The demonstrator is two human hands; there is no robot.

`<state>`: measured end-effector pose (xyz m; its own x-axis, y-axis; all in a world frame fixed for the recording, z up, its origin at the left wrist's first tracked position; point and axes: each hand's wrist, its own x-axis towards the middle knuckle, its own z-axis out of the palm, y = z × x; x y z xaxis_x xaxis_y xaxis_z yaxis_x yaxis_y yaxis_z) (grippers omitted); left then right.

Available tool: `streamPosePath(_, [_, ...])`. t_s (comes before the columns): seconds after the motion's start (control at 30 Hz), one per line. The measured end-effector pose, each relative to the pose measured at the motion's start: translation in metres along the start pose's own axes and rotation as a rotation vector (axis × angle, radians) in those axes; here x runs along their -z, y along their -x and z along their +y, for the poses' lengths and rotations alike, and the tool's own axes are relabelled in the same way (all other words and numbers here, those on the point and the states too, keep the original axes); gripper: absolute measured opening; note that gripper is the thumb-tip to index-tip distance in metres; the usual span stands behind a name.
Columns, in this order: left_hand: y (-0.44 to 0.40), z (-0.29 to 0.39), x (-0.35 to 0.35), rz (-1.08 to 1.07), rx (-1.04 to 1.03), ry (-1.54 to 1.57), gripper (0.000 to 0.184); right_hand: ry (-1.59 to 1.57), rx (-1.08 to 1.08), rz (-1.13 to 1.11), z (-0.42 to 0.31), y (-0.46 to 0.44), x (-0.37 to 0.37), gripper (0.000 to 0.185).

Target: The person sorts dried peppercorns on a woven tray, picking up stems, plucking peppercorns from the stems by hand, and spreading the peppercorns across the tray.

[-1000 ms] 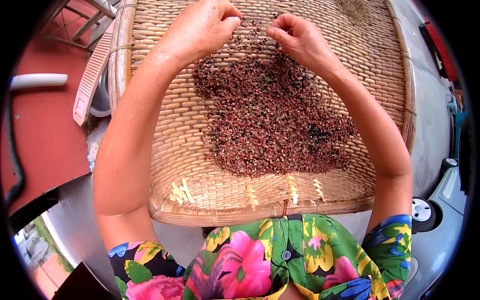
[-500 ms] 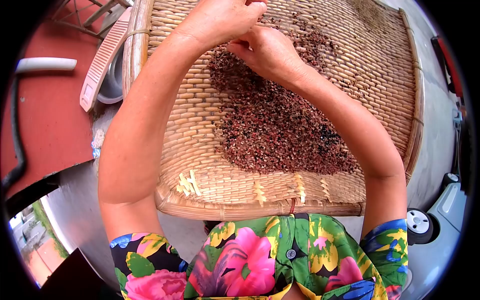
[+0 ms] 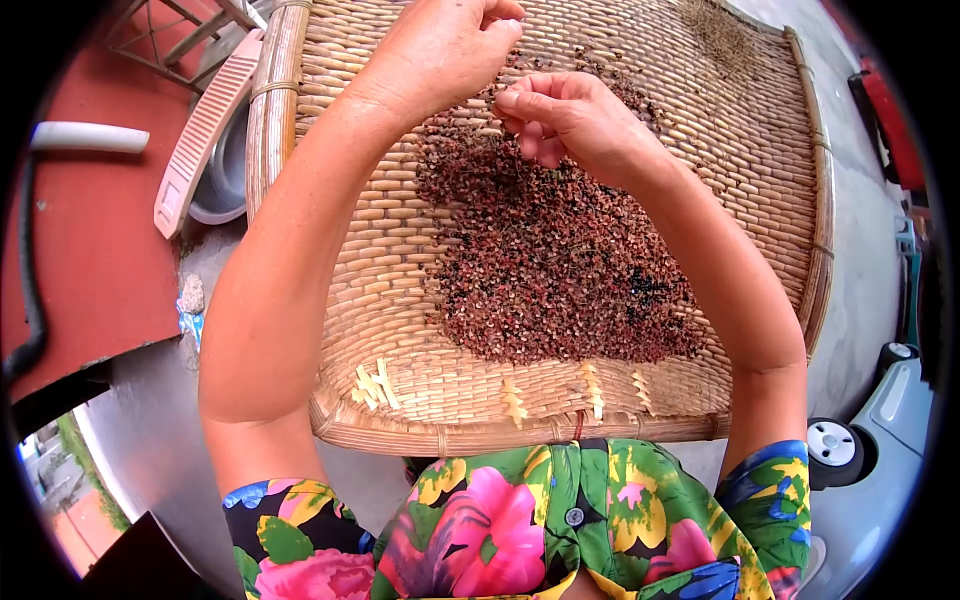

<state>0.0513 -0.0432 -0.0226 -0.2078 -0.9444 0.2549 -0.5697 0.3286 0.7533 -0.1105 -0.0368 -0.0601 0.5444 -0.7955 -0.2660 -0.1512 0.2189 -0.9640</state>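
Note:
A wide woven wicker tray (image 3: 370,240) lies before me, with a pile of small reddish-brown husks and black seeds (image 3: 570,270) that look like Sichuan peppercorns. Above the pile's far part, my right hand (image 3: 580,118) has thumb and forefinger pinched together. Anything between those fingertips is too small to name. My left hand (image 3: 450,55) hovers farther off to the left, fingers curled and partly cut off by the top edge. What it holds, if anything, is hidden. A gap separates the two hands.
Thin brown stalks (image 3: 725,35) lie in the tray's far right corner. Pale woven strips (image 3: 375,385) mark its near rim. At left are a pink ridged board (image 3: 210,130) and a grey basin (image 3: 222,175). A light-blue wheeled thing (image 3: 880,430) stands at right.
My hands, which overlapped before, are now apart. The right hand has come nearer to me and turned so its pinched fingers show. The left hand stays near the top edge.

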Motion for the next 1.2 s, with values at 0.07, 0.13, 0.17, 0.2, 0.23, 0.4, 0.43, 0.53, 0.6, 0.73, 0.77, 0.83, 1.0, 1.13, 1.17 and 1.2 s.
streamPosePath(0.07, [0.001, -0.003, -0.003, -0.152, 0.113, 0.118, 0.026, -0.052, -0.004, -0.028, -0.005, 0.008, 0.008, 0.020])
streamPosePath(0.13, [0.000, 0.000, 0.000, -0.251, 0.191, 0.165, 0.026, -0.165, 0.020, -0.013, -0.007, 0.014, 0.014, 0.018])
streamPosePath(0.17, [0.001, 0.001, 0.000, -0.328, 0.235, 0.233, 0.026, -0.180, 0.024, -0.024, -0.007, 0.016, 0.018, 0.018])
streamPosePath(0.2, [0.003, 0.002, 0.001, -0.405, 0.281, 0.299, 0.026, -0.183, 0.032, -0.018, -0.006, 0.016, 0.021, 0.018])
streamPosePath(0.23, [0.003, 0.003, 0.001, -0.433, 0.269, 0.313, 0.026, -0.185, 0.026, -0.004, -0.005, 0.016, 0.024, 0.018])
streamPosePath(0.4, [0.004, 0.011, -0.003, -0.374, 0.278, 0.346, 0.022, -0.074, 0.072, 0.028, -0.009, 0.020, 0.026, 0.020])
streamPosePath(0.43, [0.004, 0.009, -0.005, -0.341, 0.270, 0.417, 0.021, -0.077, 0.084, 0.035, -0.010, 0.021, 0.025, 0.022])
streamPosePath(0.53, [0.003, 0.007, -0.006, -0.326, 0.248, 0.477, 0.017, 0.004, 0.132, 0.029, -0.013, 0.022, 0.024, 0.023])
streamPosePath(0.6, [0.002, 0.008, -0.005, -0.320, 0.155, 0.383, 0.015, -0.020, 0.127, 0.009, -0.009, 0.020, 0.027, 0.022])
streamPosePath(0.73, [-0.001, 0.001, -0.006, -0.238, 0.177, 0.342, 0.014, -0.208, 0.097, 0.044, -0.010, 0.020, 0.029, 0.020])
streamPosePath(0.77, [0.000, 0.000, -0.005, -0.246, 0.225, 0.442, 0.015, -0.178, 0.108, 0.091, -0.013, 0.022, 0.028, 0.019])
streamPosePath(0.83, [0.001, 0.009, -0.005, -0.253, 0.229, 0.481, 0.016, -0.156, 0.118, 0.104, -0.013, 0.021, 0.028, 0.019])
streamPosePath(1.0, [0.001, 0.009, -0.004, -0.344, 0.136, 0.362, 0.020, -0.133, 0.112, 0.102, -0.012, 0.021, 0.025, 0.019])
streamPosePath(1.13, [0.002, 0.009, -0.006, -0.334, 0.172, 0.412, 0.021, -0.260, 0.136, -0.031, -0.011, 0.023, 0.029, 0.018])
streamPosePath(1.17, [0.001, 0.008, -0.005, -0.323, 0.235, 0.561, 0.020, -0.329, 0.148, -0.083, -0.012, 0.023, 0.030, 0.018])
streamPosePath(1.2, [0.001, 0.007, -0.005, -0.311, 0.297, 0.709, 0.020, -0.328, 0.149, -0.085, -0.012, 0.023, 0.029, 0.018])
